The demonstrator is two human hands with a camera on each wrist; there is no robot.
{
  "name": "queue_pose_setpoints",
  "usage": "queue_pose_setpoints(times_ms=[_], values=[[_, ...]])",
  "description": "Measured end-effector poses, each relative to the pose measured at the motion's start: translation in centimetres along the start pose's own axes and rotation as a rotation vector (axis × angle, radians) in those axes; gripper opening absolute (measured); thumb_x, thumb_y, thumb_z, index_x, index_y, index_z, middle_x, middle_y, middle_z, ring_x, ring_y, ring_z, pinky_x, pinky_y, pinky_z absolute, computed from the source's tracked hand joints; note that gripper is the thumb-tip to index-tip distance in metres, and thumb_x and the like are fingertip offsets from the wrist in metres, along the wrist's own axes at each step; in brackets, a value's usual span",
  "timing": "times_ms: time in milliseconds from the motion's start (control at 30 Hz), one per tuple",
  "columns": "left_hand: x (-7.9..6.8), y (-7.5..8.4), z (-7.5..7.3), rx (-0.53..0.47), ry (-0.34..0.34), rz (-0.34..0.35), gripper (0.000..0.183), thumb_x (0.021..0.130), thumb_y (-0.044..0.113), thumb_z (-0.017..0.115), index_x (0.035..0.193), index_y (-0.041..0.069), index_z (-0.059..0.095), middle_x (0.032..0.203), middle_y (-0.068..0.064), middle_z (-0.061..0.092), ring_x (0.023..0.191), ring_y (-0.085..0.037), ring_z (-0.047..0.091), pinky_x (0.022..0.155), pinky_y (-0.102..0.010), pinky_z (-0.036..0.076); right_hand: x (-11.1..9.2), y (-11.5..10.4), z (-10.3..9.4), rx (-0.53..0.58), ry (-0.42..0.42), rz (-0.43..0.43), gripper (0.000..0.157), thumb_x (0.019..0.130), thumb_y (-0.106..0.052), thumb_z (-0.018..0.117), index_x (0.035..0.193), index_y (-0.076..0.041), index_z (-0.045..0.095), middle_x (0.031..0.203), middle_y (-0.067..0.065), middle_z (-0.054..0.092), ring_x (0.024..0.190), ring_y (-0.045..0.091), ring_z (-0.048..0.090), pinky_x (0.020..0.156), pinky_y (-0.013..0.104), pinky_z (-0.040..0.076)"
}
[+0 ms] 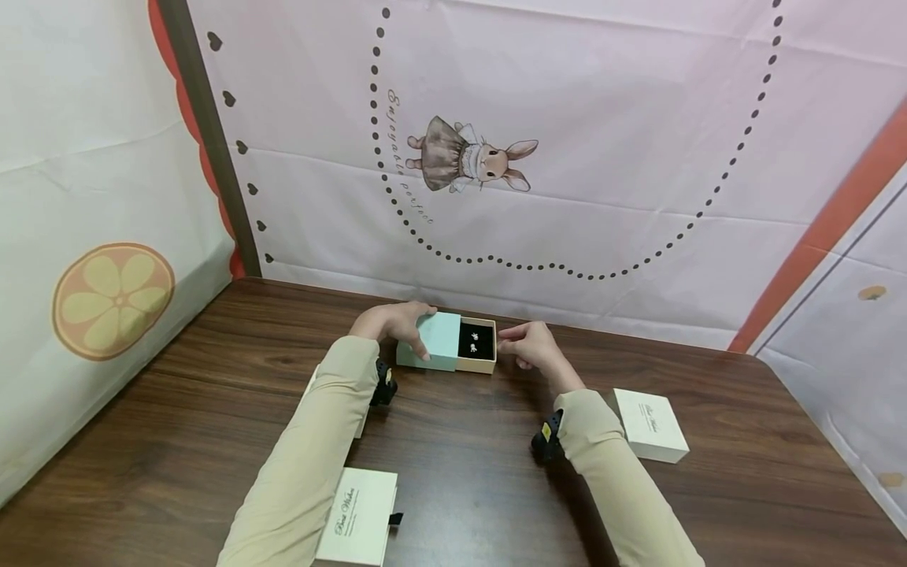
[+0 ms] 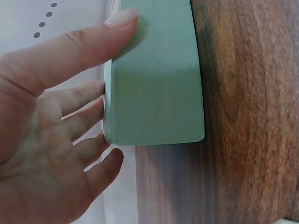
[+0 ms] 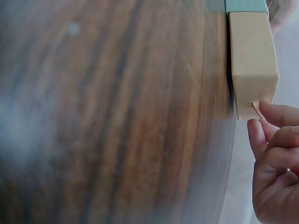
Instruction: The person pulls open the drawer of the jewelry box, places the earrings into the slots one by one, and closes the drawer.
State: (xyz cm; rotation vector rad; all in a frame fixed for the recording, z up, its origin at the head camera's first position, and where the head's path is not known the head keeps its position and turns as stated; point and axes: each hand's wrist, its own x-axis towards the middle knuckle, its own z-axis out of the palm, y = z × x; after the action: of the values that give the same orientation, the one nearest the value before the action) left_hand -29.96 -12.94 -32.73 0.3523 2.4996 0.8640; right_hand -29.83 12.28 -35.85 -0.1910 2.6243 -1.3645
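Note:
A slide-out jewelry box lies near the table's far edge, with a mint-green outer sleeve (image 1: 441, 335) and a cream drawer (image 1: 476, 365) drawn partway out to the right. Two small silvery earrings (image 1: 474, 346) sit on the drawer's black padding (image 1: 484, 332). My left hand (image 1: 401, 321) grips the sleeve from the left; in the left wrist view the thumb (image 2: 96, 44) lies along one face while the other fingers reach the opposite edge. At the drawer's end, my right hand (image 1: 534, 344) pinches a small ribbon pull tab (image 3: 255, 109) between thumb and finger.
On the right stands a white lettered box (image 1: 652, 424), beside my right sleeve. Another white box (image 1: 360, 516) with a black ribbon tab lies front left. A third pale box (image 1: 361, 425) is mostly hidden under my left forearm. A printed cloth (image 1: 602, 197) hangs behind the table.

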Motion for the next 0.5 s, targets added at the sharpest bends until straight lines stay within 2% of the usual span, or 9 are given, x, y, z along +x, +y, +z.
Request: queue_pose_setpoints(times_ms=[500], values=[[-0.19,0.03,-0.06,-0.001,-0.003,0.000,0.091,0.072,0.013,0.077,0.145,0.013,0.022,0.151,-0.011,0.012,0.137,-0.030,0.012,0.105,-0.046,0.024,0.11,-0.15,0.65,0.031,-0.010,-0.014,0.028,0.081,-0.001,0.063,0.109,0.003,0.064,0.075,0.004,0.063,0.035,0.006,0.036,0.039,0.021,0.033]])
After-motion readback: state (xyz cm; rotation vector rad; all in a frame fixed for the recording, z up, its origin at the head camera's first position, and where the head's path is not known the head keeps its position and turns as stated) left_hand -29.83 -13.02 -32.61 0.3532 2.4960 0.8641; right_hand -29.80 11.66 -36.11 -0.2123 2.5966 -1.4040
